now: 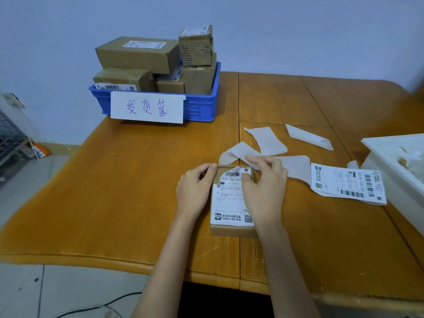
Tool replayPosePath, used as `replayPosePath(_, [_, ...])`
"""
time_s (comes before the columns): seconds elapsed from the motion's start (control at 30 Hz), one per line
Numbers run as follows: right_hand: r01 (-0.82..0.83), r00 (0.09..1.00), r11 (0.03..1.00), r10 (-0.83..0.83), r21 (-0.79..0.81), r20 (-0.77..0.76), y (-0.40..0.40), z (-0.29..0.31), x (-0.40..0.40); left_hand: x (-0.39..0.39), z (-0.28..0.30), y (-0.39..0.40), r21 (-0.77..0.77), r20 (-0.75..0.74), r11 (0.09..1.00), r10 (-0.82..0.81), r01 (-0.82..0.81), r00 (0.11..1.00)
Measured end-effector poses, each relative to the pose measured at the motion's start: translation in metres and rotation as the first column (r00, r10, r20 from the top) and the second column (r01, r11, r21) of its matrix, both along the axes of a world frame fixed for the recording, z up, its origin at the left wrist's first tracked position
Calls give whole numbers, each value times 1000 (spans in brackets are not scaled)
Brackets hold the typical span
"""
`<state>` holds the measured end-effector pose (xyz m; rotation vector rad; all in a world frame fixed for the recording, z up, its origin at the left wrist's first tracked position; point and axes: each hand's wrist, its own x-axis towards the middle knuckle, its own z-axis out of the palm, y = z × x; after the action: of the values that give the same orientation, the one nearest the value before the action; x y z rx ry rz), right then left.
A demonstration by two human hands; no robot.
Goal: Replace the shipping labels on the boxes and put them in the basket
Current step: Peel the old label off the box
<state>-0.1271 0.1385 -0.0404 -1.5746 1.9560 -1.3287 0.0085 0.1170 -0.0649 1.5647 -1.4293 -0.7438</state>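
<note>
Both hands met on a small box [231, 230] that lay flat on the table [114, 203], its long axis running away from the person, near end toward the table's front edge. A label [227, 203] covered most of its top, print reading upright to the person, barcode at the far end. The left hand [195, 191] curled round the box's far left corner, fingertips pinching at the label's upper edge. The right hand [263, 187] lay over the box's right side with fingers bent, thumb and forefinger pinching the label's far right corner. Just beyond the right hand lay curled strips of backing paper [266, 141], one passing under its fingers. To the right of that hand a spare label [348, 183] lay on the table, turned sideways, and past it stood a white tray [390, 161] at the table's right edge. Left of the left hand the tabletop was bare wood out to its rounded edge. Far beyond the left hand, at the table's back edge, stood the blue basket [206, 106], stacked with labelled boxes [137, 53] and fronted by a handwritten sign [146, 107].
</note>
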Motion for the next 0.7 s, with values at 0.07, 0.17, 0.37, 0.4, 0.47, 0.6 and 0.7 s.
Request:
replayPosePath(0.07, [8,999,999,-7,33,-39,1,-3,1,0,-1,0,-3,-5,1000,-2,2,1000])
replayPosePath(0.17, [-11,996,1000,10,-10,-91,1,-1,1,1,-1,1,-8,-16,1000,-20,20,1000])
replayPosePath(0.37, [-43,991,999,39,-30,-128,-2,-2,2,-1,1,1,-3,-68,1000,-1,1,998])
replayPosePath(0.4, [-65,990,997,58,-46,-128,-2,-2,2,-1,1,0,-6,-76,1000,5,-6,997])
replayPosePath(0.47, [-103,988,991,92,-81,-128,-2,-2,3,0,1,0,-11,-102,1000,8,-9,995])
replayPosePath(0.6, [-129,981,983,109,-127,-158,-4,-3,2,1,1,1,-21,-131,1000,-13,10,991])
replayPosePath(0.7, [-131,983,977,105,-171,-151,-3,-3,2,2,-1,1,-20,-123,1000,-10,8,992])
